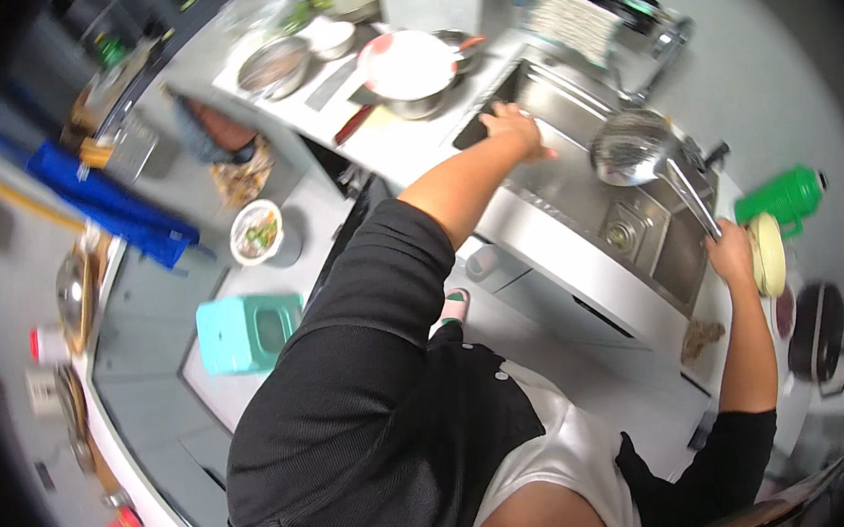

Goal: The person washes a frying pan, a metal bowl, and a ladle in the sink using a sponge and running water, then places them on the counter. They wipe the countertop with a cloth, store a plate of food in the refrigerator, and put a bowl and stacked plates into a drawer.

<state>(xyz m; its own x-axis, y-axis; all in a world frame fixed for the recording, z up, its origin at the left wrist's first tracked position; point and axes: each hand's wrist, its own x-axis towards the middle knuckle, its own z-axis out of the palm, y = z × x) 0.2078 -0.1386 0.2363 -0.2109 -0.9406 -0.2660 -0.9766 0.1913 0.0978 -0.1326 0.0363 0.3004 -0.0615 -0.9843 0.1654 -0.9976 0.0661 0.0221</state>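
My right hand (730, 251) grips the long handle of a shiny metal pan (634, 145), which is over the stainless steel sink (563, 195). My left hand (514, 131) reaches over the sink's left end, fingers apart and holding nothing; whether it touches the sink is unclear. Below the pan, a drain strainer (619, 235) sits in the sink's basin. On the counter left of my left hand, a white and red round lid or plate (408, 65) covers a metal pot (416, 104). A knife with a dark red handle (355, 124) lies beside that pot.
Right of the sink stand a green thermos jug (781, 196) and a pale yellow container (768, 256). A brown scrubber or cloth (701, 339) lies on the counter's near end. On the floor are a turquoise stool (236, 332) and a waste bin (257, 233). Covered bowls (274, 67) stand at the back left.
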